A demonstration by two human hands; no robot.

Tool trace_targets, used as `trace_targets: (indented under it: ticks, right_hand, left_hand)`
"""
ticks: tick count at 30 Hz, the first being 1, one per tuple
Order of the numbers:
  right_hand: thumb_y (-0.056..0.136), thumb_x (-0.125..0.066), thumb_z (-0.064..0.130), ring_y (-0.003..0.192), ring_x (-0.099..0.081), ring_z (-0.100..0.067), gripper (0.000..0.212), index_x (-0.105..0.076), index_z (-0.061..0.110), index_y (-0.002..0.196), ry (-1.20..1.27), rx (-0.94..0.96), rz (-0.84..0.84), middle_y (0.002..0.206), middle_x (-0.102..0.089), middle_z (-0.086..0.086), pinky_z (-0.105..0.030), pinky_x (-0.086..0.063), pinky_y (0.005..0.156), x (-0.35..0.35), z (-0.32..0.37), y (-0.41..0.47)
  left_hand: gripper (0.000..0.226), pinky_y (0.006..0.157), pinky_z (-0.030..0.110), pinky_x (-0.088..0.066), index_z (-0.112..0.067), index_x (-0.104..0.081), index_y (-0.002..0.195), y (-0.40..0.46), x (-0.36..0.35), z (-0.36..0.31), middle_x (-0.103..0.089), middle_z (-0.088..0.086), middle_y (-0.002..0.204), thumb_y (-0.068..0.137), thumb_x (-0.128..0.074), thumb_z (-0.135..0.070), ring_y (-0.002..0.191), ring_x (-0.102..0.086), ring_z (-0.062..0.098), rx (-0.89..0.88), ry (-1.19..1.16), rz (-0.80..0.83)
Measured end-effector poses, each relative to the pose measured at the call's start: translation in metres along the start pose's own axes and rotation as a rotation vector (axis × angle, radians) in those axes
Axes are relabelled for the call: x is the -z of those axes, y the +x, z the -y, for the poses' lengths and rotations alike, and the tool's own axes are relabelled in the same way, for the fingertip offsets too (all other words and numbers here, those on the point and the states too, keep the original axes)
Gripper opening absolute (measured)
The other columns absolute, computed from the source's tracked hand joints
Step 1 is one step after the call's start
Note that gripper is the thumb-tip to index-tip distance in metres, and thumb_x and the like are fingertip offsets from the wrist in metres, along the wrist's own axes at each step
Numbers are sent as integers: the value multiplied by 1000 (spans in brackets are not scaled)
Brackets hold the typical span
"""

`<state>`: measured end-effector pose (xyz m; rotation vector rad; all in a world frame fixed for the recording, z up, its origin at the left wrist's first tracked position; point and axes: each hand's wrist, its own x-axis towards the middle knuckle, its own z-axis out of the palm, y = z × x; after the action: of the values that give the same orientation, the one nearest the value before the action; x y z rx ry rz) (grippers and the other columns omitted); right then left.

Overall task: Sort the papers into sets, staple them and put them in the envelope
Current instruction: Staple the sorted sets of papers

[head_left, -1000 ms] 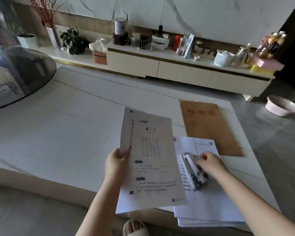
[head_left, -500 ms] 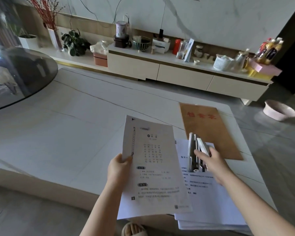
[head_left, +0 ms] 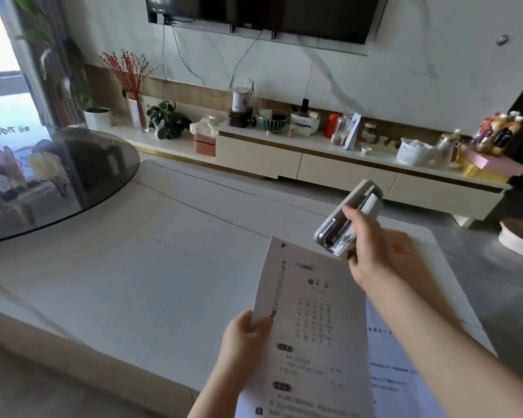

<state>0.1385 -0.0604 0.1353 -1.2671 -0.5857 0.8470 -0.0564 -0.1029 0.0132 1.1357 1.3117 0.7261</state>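
My left hand [head_left: 244, 339] pinches the left edge of a printed set of papers [head_left: 311, 327] and holds it up over the near right part of the white table [head_left: 139, 267]. A white and silver stapler [head_left: 347, 220] is in the air above the set's top right corner, gripped by my right hand [head_left: 367, 248]. The stapler's near end hangs just above the paper's top edge. More white sheets [head_left: 396, 366] lie on the table under my right forearm. The brown envelope [head_left: 403, 245] is mostly hidden behind my right hand.
A dark round glass tabletop [head_left: 58, 179] overlaps the table's far left. A long low cabinet [head_left: 314, 164] crowded with plants, jars and bottles runs along the back wall under a TV. A pale basin [head_left: 518, 238] sits on the floor at the right.
My right hand lifted the stapler off the sheets on the table and carried it up to the top right corner of the held set. The camera tilted upward.
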Motion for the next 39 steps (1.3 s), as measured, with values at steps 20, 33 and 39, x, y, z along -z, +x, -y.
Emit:
trace_targets:
  ticks: [20, 33, 39]
  right_hand:
    - [74, -65, 27, 83, -52, -21, 26, -48, 23, 93, -469, 62, 104, 86, -51, -3, -36, -46, 77, -35, -7, 30]
    - [72, -63, 32, 72, -51, -24, 14, -56, 20, 77, -464, 5, 170, 75, -51, -8, -30, -42, 63, -34, -5, 20]
    - [66, -63, 34, 64, -50, -23, 18, -57, 19, 75, -451, 7, 168, 70, -51, -7, -27, -42, 58, -37, -3, 19]
  left_hand:
    - [13, 71, 37, -56, -15, -65, 84, 2, 3, -15, -72, 4, 82, 90, -56, -22, 76, -70, 22, -109, 106, 74]
    - [16, 68, 33, -55, -18, -64, 78, -1, 0, -16, -70, -4, 73, 90, -54, -20, 64, -64, 11, -161, 118, 114]
    - [13, 74, 39, -56, -16, -64, 84, 0, 0, -17, -72, 4, 83, 90, -54, -22, 76, -69, 22, -165, 128, 117]
